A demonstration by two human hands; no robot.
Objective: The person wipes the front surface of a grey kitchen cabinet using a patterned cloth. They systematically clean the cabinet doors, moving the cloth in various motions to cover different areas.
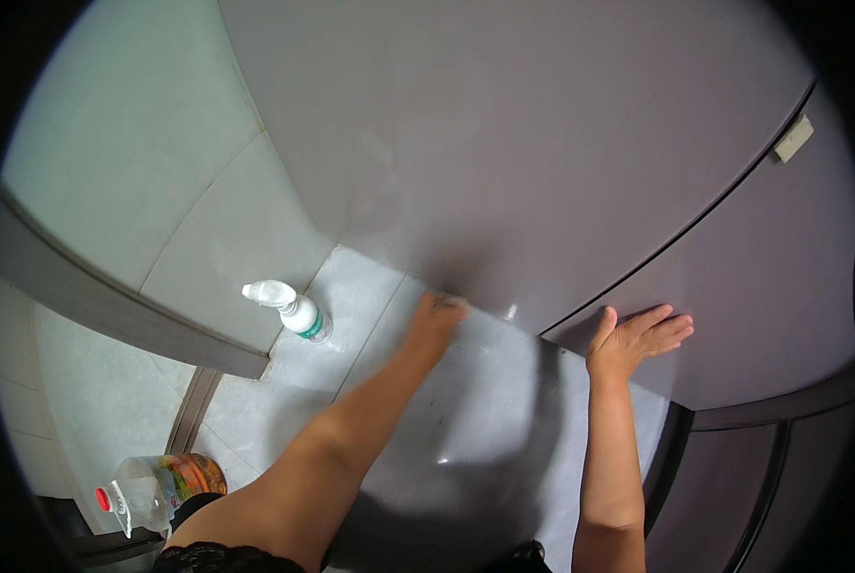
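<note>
My left hand (437,320) reaches down to the lower edge of a large purple-grey panel (542,162), where it meets the floor. Its fingers are curled closed. A small dark patch shows at the fingers, too unclear to name. My right hand (635,342) is spread with the palm against a second purple-grey panel (752,277), right of the dark seam between the two. Left of my left hand, a white spray bottle (303,315) with a green-and-white label stands on the floor by the wall.
Pale grey tiles cover the floor (485,420). At lower left is a large clear plastic jug (146,497) with a red cap and colourful label, beside a door frame (131,301). A small cream block (793,139) sits on the right panel. Dark-edged panels (724,487) stand at lower right.
</note>
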